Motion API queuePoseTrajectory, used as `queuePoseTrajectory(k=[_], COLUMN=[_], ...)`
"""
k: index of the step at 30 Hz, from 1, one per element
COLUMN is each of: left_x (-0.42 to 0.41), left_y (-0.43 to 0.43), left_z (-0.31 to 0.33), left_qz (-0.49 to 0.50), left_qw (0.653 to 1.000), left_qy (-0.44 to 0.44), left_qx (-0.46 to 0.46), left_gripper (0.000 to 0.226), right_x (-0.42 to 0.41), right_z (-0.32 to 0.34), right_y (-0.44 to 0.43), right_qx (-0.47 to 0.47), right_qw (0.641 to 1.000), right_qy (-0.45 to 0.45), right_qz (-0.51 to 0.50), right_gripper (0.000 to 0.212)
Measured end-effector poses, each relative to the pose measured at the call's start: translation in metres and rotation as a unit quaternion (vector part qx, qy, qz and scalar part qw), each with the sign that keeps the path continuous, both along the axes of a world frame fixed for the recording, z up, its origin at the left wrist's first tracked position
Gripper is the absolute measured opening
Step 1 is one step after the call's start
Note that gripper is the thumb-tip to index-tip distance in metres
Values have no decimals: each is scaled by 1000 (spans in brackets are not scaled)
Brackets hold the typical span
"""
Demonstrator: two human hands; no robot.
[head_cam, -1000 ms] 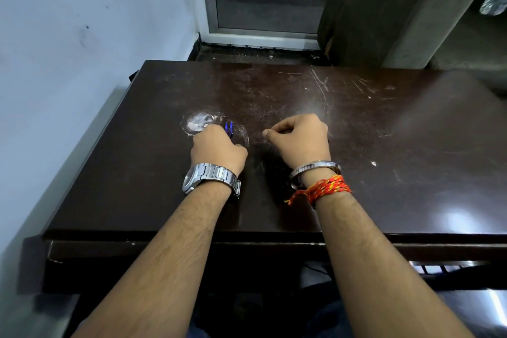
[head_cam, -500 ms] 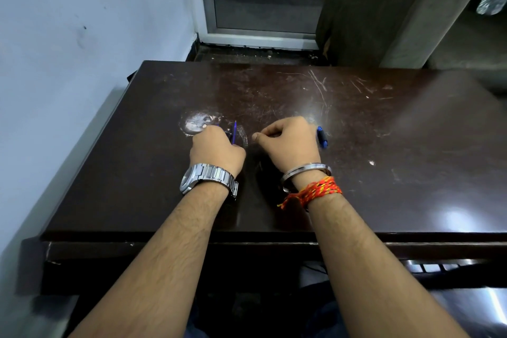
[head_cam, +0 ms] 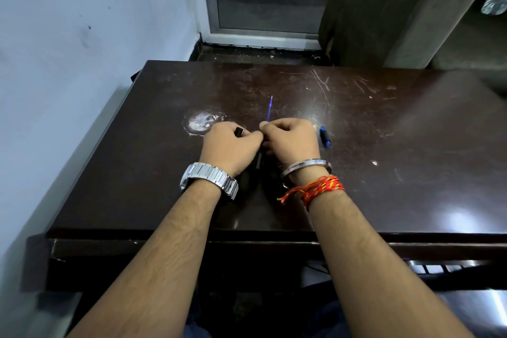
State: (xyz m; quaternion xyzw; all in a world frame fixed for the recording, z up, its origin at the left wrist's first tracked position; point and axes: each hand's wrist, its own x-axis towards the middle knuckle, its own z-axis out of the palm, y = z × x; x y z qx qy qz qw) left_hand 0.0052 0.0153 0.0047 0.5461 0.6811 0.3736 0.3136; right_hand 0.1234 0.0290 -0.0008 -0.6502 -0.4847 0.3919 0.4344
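Both hands meet at the middle of a dark brown table (head_cam: pixel 384 173). My left hand (head_cam: pixel 229 145), with a steel watch on the wrist, grips a black pen barrel (head_cam: pixel 239 132) whose end pokes out above the knuckles. My right hand (head_cam: pixel 290 140), wearing a steel bangle and red-orange thread, pinches a thin blue refill (head_cam: pixel 269 108) that points away from me, its tip up. A blue pen cap (head_cam: pixel 325 138) lies on the table just right of my right hand. The part of the pen between the hands is hidden.
A worn pale patch (head_cam: pixel 199 122) marks the table left of my left hand. A white wall (head_cam: pixel 68 63) runs along the left side. A metal-framed door (head_cam: pixel 263 3) and a dark cabinet (head_cam: pixel 384 8) stand beyond the far edge.
The hands have come together. The blue refill now sticks out far from my right hand's fingers, and the blue cap lies uncovered on the table beside it.
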Motion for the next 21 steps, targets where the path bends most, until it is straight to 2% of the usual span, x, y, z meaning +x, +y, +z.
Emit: queuePoseTrajectory(k=[4,7,9,12,16,21], left_x=[-3,-1,1,3,6,6], left_y=[3,5,4,1,-1,-5], left_z=[-1,-5,-8,-11,-8,-4], left_qz=[24,-13,-50,-84,-75,-79], left_qw=[999,997,991,982,980,982], left_qy=[-26,-58,-88,-131,-145,-144], left_qx=[-27,-57,-83,-107,-110,-94], left_gripper=[33,35,26,28,23,28], right_x=[-1,-1,0,1,2,1], right_z=[2,7,11,17,20,19], right_y=[0,-1,-2,-2,-3,-2], right_qx=[33,93,139,180,195,189], right_qw=[999,995,989,979,975,979], right_qy=[17,34,37,60,73,53], right_qz=[-4,-18,-42,-70,-79,-51], right_gripper=[27,29,26,15,22,13])
